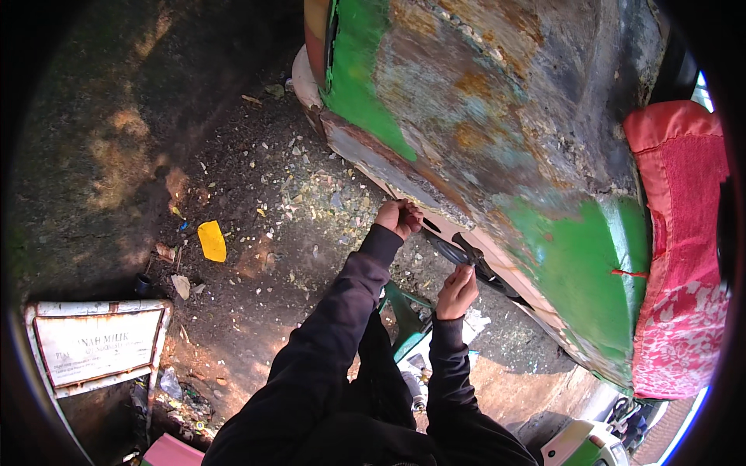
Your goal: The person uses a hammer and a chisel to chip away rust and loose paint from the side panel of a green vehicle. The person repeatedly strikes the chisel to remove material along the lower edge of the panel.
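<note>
A large vehicle body panel point(466, 116) slants across the right side, its green paint worn down to bare, rusty metal in the middle. At its lower edge runs a pale sill strip point(528, 299) with dark holes in it. My left hand point(401, 220) is closed at that edge, fingers curled; whatever lies in them is hidden. Closer to me, my right hand point(457, 292) is closed in a pinch, fingertips up against a dark elongated part point(469, 250) beside the sill. I cannot make out what the fingers hold.
Paint chips and debris point(311, 202) litter the dark ground. A yellow scrap point(211, 241) lies left of my arms, and a white metal-framed sign point(101, 349) stands at lower left. A green plastic stool point(410, 320) is below my hands. Red cloth point(676, 233) hangs at right.
</note>
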`<control>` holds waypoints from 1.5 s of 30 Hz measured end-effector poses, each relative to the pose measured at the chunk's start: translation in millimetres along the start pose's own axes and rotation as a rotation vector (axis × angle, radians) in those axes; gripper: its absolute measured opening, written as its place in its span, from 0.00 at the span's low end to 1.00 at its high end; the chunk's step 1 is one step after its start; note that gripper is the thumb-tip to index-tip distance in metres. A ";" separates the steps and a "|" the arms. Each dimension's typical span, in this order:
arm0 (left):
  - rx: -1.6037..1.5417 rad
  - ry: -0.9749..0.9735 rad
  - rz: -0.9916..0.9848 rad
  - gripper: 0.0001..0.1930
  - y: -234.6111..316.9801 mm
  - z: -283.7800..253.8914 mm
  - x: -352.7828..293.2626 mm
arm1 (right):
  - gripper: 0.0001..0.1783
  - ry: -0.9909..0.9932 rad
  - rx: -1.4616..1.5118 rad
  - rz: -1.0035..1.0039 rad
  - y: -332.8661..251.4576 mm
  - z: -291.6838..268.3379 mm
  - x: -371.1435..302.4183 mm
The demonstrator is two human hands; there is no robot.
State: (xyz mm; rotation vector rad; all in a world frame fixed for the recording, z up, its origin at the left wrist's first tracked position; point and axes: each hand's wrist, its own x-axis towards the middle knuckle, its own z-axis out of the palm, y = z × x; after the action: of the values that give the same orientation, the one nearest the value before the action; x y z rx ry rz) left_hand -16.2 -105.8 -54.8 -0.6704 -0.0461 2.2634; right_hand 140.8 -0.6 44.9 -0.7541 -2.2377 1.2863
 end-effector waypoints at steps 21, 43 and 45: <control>-0.087 -0.007 0.055 0.10 8.2 23.7 18.7 | 0.15 -0.260 -0.405 -0.227 0.4 26.7 8.6; -0.147 0.094 0.124 0.09 7.1 3.1 35.4 | 0.24 -0.083 -0.355 -0.408 6.7 39.3 23.6; 0.040 0.233 0.303 0.10 22.4 -22.5 22.3 | 0.17 -0.190 -0.350 -0.251 1.0 29.5 21.6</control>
State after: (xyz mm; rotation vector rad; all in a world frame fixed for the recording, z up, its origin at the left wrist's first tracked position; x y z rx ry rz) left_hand -33.1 -110.2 -89.4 -0.9696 0.2284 2.4471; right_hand 106.6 -4.8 32.7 -0.4590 -2.6527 0.8914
